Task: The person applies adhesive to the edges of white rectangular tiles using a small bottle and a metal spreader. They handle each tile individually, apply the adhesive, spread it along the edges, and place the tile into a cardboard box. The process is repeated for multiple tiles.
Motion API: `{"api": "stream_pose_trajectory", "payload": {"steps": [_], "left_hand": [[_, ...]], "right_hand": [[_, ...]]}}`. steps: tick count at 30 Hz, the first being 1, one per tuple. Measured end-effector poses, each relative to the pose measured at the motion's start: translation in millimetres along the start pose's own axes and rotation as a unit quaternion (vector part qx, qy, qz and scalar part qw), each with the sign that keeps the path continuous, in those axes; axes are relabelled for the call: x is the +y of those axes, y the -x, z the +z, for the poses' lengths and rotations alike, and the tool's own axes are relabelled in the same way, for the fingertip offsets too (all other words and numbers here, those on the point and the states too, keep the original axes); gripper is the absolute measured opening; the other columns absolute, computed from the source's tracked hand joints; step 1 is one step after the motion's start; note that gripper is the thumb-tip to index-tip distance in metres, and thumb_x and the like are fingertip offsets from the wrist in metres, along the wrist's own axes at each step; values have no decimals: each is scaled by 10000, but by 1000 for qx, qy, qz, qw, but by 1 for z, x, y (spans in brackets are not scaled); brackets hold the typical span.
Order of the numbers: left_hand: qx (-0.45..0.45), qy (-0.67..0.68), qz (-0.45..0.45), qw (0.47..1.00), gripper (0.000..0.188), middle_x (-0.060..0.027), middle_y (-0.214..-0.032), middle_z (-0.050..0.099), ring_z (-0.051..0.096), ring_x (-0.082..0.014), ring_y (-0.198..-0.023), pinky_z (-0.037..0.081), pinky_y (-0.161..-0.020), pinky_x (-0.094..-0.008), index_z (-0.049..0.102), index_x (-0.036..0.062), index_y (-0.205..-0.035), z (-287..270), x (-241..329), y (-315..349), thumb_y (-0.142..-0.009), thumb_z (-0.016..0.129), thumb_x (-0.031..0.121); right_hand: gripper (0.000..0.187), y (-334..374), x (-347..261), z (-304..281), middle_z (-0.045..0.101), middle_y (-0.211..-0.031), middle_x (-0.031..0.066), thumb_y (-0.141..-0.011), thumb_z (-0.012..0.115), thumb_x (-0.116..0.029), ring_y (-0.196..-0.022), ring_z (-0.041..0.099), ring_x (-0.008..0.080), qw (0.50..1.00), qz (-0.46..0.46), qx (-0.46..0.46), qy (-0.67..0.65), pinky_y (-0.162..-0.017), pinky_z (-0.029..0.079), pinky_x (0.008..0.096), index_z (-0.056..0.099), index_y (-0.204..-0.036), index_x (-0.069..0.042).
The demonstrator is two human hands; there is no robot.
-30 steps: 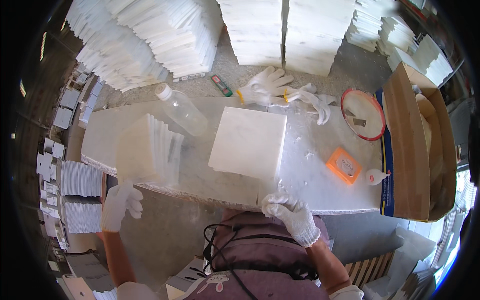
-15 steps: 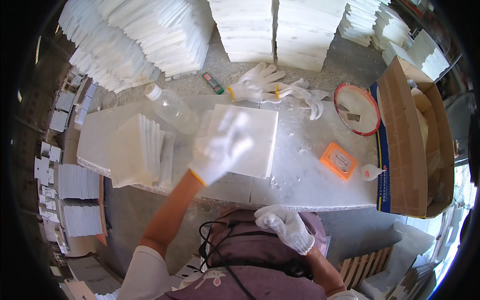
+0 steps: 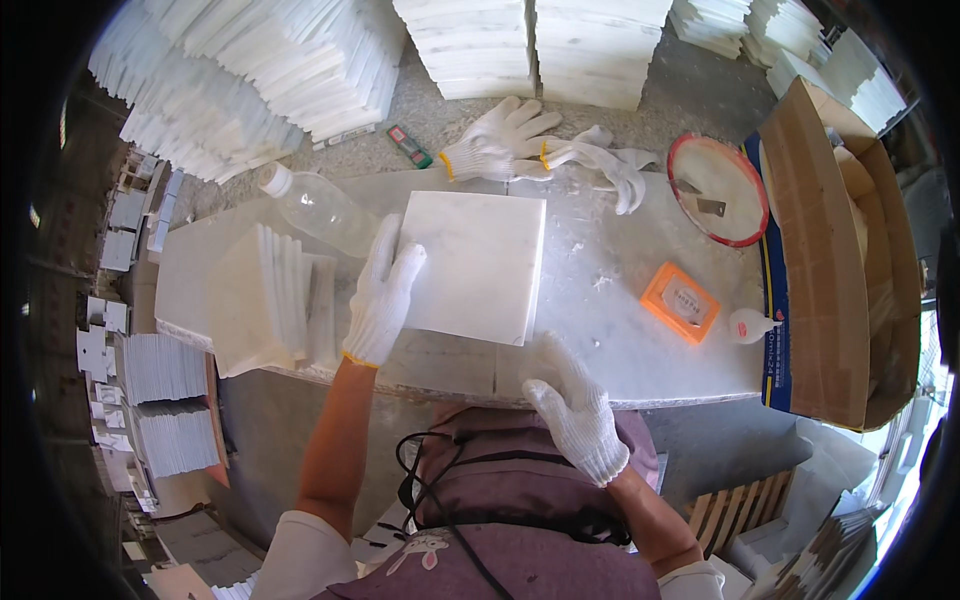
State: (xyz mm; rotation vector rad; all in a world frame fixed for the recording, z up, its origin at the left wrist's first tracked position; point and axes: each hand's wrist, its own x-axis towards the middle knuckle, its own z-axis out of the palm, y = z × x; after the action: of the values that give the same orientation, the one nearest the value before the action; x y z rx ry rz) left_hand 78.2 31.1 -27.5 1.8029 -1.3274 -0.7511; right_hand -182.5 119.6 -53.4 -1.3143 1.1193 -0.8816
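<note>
A square white marble tile (image 3: 472,265) lies flat on the stone-topped table (image 3: 640,240). At its left edge is my left hand (image 3: 383,295), in a white knit glove, with fingers stretched and thumb apart; the fingertips look to be at the edge, though touch is hard to judge. Over the table's front edge hangs my gloved right hand (image 3: 575,410), fingers extended and thumb spread, holding nothing, a little below the tile's lower right corner. Several similar tiles (image 3: 258,305) stand leaning together to the left of my left hand.
Behind the tile lie a clear plastic bottle (image 3: 325,213), a small green-and-red tool (image 3: 409,146) and spare white gloves (image 3: 500,142). Rightward are a red-rimmed round dish (image 3: 735,236), an orange case (image 3: 680,302), a white squeeze bottle (image 3: 750,326) and a cardboard box (image 3: 815,270). Tile stacks (image 3: 600,50) rise beyond.
My left hand has moved off the tile's face to its left edge. My right hand has risen toward the table edge and its fingers have spread. The view has shifted slightly.
</note>
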Motion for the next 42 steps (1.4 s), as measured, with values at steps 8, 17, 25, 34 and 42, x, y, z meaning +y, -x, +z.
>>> {"api": "stream_pose_trajectory", "payload": {"steps": [8, 17, 25, 34, 42], "left_hand": [[-39, 81, -47, 995, 667, -160, -1512, 430, 411, -211, -1383, 314, -1127, -304, 331, -19, -1502, 2, 9, 2, -972, 594, 289], [-4, 51, -89, 995, 727, -205, -1505, 395, 400, -320, -1372, 306, -1138, -375, 278, -22, -1516, 30, 24, 41, -944, 618, 273], [-12, -378, 339, 861, 721, -236, -1525, 347, 341, -365, -1414, 267, -1166, -479, 342, 23, -1488, 27, 62, -4, -926, 627, 371], [-302, -242, 461, 798, 761, -202, -1485, 425, 319, -362, -1434, 196, -1179, -574, 459, 65, -1435, 54, 74, 60, -894, 539, 595], [-255, -65, 339, 903, 366, -129, -1138, 655, 630, -288, -1056, 520, -898, -398, 667, 40, -1145, 21, 52, 91, -786, 659, -33]], "right_hand": [[678, -23, -2, 13, 541, -1346, 252, -939, 677, -241, -1200, 592, 305, 999, 1, 23, -40, -977, 490, 371, 359, -1468, 38], [629, -24, -10, -20, 561, -1342, 221, -969, 627, -209, -1120, 605, 190, 996, 26, 73, -34, -950, 490, 318, 354, -1467, 62], [491, 7, -26, -39, 647, -1226, 153, -966, 599, -116, -1103, 600, 176, 990, 84, 93, -66, -954, 487, 313, 460, -1403, 62], [268, 46, -33, -44, 706, -1024, 98, -933, 671, -77, -939, 658, 150, 944, 148, -183, -231, -819, 533, 273, 671, -1181, 25], [195, 44, -32, -62, 716, -968, 108, -828, 759, -18, -885, 669, 209, 953, 38, -161, -254, -795, 528, 322, 728, -1020, 0]]}}
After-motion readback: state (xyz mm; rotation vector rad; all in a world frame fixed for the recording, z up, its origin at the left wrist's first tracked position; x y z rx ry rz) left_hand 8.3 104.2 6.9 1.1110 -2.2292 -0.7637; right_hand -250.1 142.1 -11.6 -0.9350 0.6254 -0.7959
